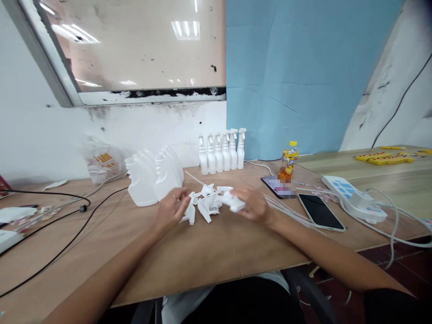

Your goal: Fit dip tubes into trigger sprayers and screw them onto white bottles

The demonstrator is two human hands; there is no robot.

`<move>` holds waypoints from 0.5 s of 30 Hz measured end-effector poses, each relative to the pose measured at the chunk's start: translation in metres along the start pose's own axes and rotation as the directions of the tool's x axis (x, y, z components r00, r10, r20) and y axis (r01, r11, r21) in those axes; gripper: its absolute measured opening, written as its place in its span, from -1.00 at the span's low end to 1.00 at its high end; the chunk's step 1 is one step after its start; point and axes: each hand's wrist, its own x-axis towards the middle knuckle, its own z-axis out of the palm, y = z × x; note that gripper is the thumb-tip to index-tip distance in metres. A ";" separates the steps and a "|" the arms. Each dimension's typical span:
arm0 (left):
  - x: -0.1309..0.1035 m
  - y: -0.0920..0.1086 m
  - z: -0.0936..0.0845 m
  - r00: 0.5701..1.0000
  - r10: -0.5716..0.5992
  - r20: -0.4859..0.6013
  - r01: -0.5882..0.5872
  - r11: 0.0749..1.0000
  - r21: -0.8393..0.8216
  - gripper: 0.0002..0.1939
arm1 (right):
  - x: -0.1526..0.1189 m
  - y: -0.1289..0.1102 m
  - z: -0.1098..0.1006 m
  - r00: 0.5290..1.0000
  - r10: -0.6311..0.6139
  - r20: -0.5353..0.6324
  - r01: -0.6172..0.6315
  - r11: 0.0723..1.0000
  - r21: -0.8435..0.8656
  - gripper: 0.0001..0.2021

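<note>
My right hand is closed around a white spray trigger head, slightly blurred, just above the table. My left hand rests at the left edge of a small pile of white spray trigger heads, its fingers curled beside the nearest one. Whether those fingers grip a part cannot be made out. Behind the left hand stand rows of white empty bottles without tops. At the wall, several white spray bottles with trigger heads fitted stand upright in a row.
A drink bottle stands on a dark phone-like slab. To the right lie a phone, thin white tubes and a power strip. Black cables cross the left side, near a plastic bag.
</note>
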 end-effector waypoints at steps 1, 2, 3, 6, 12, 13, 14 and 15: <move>0.007 -0.011 -0.006 0.995 -0.011 -0.100 0.021 0.995 0.096 -0.69 | 0.002 0.005 -0.004 0.992 0.109 -0.057 -0.109 0.994 0.000 -0.58; 0.014 -0.023 -0.012 0.983 -0.002 -0.185 0.036 0.983 0.179 -0.71 | 0.003 0.009 -0.007 0.969 0.225 -0.105 -0.226 0.974 0.001 -0.63; 0.019 -0.034 -0.016 0.969 0.020 -0.247 0.044 0.967 0.249 -0.71 | 0.005 0.013 -0.010 0.931 0.334 -0.145 -0.337 0.942 0.008 -0.68; 0.025 -0.064 -0.026 0.943 0.069 -0.324 0.069 0.916 0.396 -0.60 | 0.006 0.024 -0.014 0.822 0.537 -0.188 -0.538 0.842 0.053 -0.80; 0.021 -0.081 -0.023 0.931 -0.025 -0.364 0.200 0.869 0.452 -0.33 | -0.004 0.037 -0.013 0.773 0.614 -0.160 -0.601 0.790 0.126 -0.84; 0.021 -0.080 -0.021 0.932 -0.046 -0.358 0.217 0.864 0.454 -0.27 | -0.005 0.039 -0.012 0.748 0.645 -0.153 -0.623 0.763 0.173 -0.84; 0.022 -0.079 -0.018 0.933 -0.068 -0.354 0.236 0.857 0.458 -0.22 | -0.005 0.040 -0.011 0.717 0.683 -0.137 -0.645 0.725 0.241 -0.83; 0.023 -0.077 -0.015 0.931 -0.091 -0.352 0.258 0.849 0.462 -0.16 | -0.005 0.042 -0.010 0.682 0.723 -0.112 -0.662 0.675 0.325 -0.81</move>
